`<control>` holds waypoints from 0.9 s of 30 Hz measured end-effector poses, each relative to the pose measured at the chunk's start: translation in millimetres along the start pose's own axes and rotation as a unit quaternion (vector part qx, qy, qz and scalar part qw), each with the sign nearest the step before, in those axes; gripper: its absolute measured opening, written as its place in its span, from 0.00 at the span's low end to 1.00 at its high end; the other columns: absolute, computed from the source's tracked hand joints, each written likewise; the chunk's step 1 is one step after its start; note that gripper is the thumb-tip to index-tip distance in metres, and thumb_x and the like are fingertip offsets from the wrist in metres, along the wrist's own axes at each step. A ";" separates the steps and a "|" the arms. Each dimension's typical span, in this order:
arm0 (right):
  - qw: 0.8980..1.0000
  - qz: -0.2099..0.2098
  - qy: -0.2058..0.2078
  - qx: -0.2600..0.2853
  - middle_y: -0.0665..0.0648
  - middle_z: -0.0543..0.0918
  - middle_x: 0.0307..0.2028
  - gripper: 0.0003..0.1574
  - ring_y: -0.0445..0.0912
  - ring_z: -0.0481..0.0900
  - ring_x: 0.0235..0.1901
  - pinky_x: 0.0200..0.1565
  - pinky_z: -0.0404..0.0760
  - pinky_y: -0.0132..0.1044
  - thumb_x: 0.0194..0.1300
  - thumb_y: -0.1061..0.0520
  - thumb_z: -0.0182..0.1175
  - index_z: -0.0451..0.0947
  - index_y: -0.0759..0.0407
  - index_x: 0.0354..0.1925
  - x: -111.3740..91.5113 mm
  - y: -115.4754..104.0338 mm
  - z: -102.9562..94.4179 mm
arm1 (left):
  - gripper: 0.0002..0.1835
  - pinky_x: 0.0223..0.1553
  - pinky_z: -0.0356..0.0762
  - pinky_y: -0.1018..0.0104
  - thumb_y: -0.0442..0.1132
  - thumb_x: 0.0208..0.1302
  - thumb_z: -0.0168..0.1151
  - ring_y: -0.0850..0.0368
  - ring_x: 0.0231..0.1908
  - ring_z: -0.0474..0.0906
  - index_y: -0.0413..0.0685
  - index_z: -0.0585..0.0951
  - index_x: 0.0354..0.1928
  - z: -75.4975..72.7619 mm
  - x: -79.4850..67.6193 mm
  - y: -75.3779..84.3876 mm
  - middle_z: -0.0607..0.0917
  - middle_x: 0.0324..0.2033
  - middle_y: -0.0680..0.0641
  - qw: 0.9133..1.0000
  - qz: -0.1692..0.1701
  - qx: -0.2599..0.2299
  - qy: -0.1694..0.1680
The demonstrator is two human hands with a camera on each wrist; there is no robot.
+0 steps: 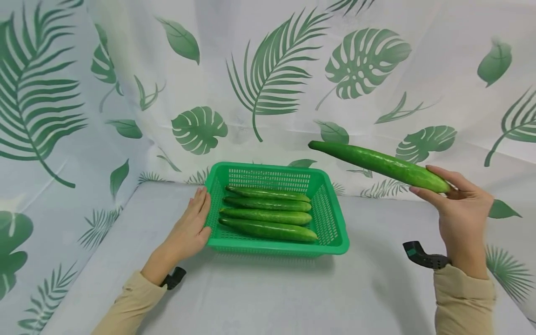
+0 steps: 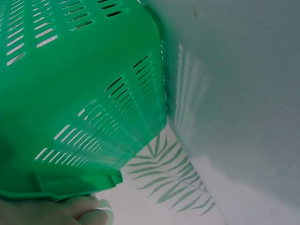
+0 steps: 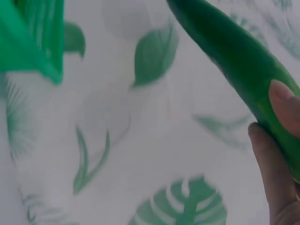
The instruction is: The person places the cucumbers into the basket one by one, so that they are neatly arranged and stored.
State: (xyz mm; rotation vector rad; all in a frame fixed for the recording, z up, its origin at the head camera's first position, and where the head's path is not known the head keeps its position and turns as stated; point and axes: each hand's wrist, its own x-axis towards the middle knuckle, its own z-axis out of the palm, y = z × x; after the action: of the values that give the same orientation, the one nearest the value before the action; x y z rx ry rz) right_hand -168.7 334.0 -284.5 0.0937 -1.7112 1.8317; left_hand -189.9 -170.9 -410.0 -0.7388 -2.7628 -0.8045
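Note:
My right hand [image 1: 465, 209] grips a long green cucumber [image 1: 378, 162] by its paler end, thumb on one side and fingers on the other. The cucumber is raised to the right of a green plastic basket [image 1: 276, 247], its dark narrow tip pointing left and slightly up. In the right wrist view the same cucumber [image 3: 229, 49] slants across the upper right. Several more cucumbers [image 1: 268, 216] lie side by side inside the basket. Along the basket's left rim my left hand [image 1: 188, 232] rests with its fingers straight. The left wrist view shows those fingertips at the rim, beside the slotted wall [image 2: 70, 98].
The basket stands on a pale table surface [image 1: 259, 298]. White cloth printed with green leaves [image 1: 272, 60] hangs behind it and on the left side. Dark straps with camera mounts [image 1: 425, 258] sit on both wrists.

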 end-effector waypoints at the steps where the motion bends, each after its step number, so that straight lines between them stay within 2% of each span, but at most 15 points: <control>1: 1.000 -0.010 -0.010 0.004 0.61 0.80 0.52 0.36 0.50 0.81 0.43 0.41 0.82 0.28 0.43 0.83 0.69 0.78 0.76 0.55 -2.8 -2.5 8.2 | 0.39 0.73 0.37 0.43 0.31 0.64 0.43 0.38 0.76 0.32 0.25 0.45 0.74 0.1 0.4 -0.1 0.38 0.76 0.31 1.000 0.001 0.001 0.000; 6: 0.996 -0.060 -0.066 0.011 0.66 0.81 0.50 0.33 0.52 0.81 0.45 0.42 0.83 0.29 0.45 0.85 0.66 0.79 0.77 0.54 -14.5 -8.0 47.2 | 0.39 0.73 0.37 0.44 0.31 0.63 0.43 0.35 0.75 0.34 0.24 0.44 0.74 1.0 1.2 -1.0 0.39 0.76 0.30 1.000 0.004 0.004 0.001; 10: 0.991 -0.071 -0.113 -0.027 0.63 0.82 0.49 0.31 0.50 0.80 0.43 0.41 0.82 0.28 0.48 0.82 0.67 0.81 0.73 0.54 -24.4 -3.5 72.9 | 0.39 0.73 0.37 0.43 0.30 0.63 0.44 0.37 0.75 0.33 0.24 0.44 0.74 0.9 0.6 -1.1 0.39 0.75 0.29 1.000 0.006 0.002 0.005; 13: 0.982 -0.071 -0.158 -0.074 0.59 0.82 0.48 0.29 0.48 0.80 0.41 0.42 0.83 0.28 0.52 0.78 0.68 0.81 0.71 0.55 -33.4 6.8 88.7 | 0.39 0.73 0.38 0.42 0.30 0.63 0.44 0.37 0.76 0.32 0.23 0.45 0.74 1.0 0.4 -1.4 0.39 0.75 0.29 1.000 0.007 0.001 0.006; 17: 0.969 -0.048 -0.209 -0.125 0.54 0.83 0.46 0.27 0.44 0.82 0.39 0.41 0.84 0.31 0.56 0.71 0.70 0.81 0.68 0.55 -49.6 30.0 103.9 | 0.39 0.73 0.38 0.42 0.30 0.63 0.45 0.38 0.76 0.32 0.24 0.44 0.74 1.3 1.3 -1.6 0.39 0.75 0.29 1.000 0.006 -0.001 0.003; 20: 0.961 -0.002 -0.240 -0.137 0.54 0.84 0.45 0.26 0.43 0.83 0.39 0.39 0.84 0.34 0.56 0.66 0.72 0.82 0.64 0.55 -63.8 50.3 109.7 | 0.39 0.73 0.37 0.43 0.29 0.63 0.45 0.38 0.76 0.31 0.24 0.44 0.74 1.7 2.0 -1.5 0.38 0.76 0.30 1.000 0.005 -0.005 0.000; 22: 0.953 0.031 -0.258 -0.153 0.54 0.85 0.47 0.27 0.42 0.83 0.44 0.42 0.84 0.35 0.56 0.61 0.74 0.83 0.60 0.55 -72.0 62.4 112.3 | 0.39 0.73 0.36 0.43 0.29 0.63 0.45 0.39 0.76 0.30 0.24 0.44 0.74 1.8 2.2 -1.1 0.38 0.76 0.30 1.000 0.003 -0.006 -0.001; 25: 0.938 0.068 -0.281 -0.190 0.53 0.85 0.50 0.28 0.42 0.81 0.49 0.45 0.82 0.35 0.54 0.54 0.76 0.85 0.55 0.54 -81.5 74.6 115.7 | 0.40 0.73 0.37 0.43 0.29 0.63 0.45 0.40 0.76 0.30 0.25 0.44 0.74 1.6 2.0 -0.5 0.38 0.76 0.31 1.000 0.000 -0.004 -0.001; 27: 0.927 0.075 -0.293 -0.224 0.52 0.86 0.50 0.28 0.43 0.80 0.47 0.44 0.81 0.35 0.53 0.51 0.76 0.86 0.53 0.53 -86.0 78.9 118.1 | 0.40 0.73 0.37 0.42 0.29 0.63 0.44 0.41 0.76 0.30 0.25 0.44 0.75 1.4 1.8 -0.6 0.38 0.76 0.31 1.000 -0.001 0.000 -0.002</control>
State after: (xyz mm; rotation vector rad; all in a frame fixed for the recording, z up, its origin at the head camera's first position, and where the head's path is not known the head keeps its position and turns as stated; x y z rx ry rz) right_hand -179.2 194.7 -374.1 0.3569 -2.5808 1.5522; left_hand -191.8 -169.9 -411.0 -0.7381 -2.7675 -0.8046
